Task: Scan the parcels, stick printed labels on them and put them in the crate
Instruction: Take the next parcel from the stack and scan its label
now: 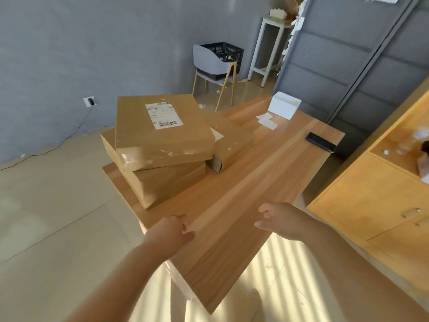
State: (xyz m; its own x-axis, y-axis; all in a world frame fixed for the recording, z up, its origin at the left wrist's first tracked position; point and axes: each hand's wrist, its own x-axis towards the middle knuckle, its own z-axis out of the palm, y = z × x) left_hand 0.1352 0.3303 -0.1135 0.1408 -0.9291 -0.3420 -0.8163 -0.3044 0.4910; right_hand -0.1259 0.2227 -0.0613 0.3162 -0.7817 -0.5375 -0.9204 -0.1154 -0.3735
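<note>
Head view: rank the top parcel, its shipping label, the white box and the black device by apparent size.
1. top parcel
2. shipping label and white box: these look alike, and the box sits farther from the camera, so I leave them unranked.
3. black device, the smallest.

Person, seen from their own head camera. Left hand (176,231) bare, wrist bare. Right hand (282,223) bare, wrist bare. Left forearm (130,270) and right forearm (336,259) both uncovered all the way to the lower frame edge. Left fingers (186,230) and right fingers (264,213) plain, tips slightly blurred. Left forearm catches sun along its top side. Right forearm mostly in shade, warm light on its edge. Low between the arms a pale rounded shape (251,303) in striped sunlight, maybe a knee or shoe; too blurred to tell.
</note>
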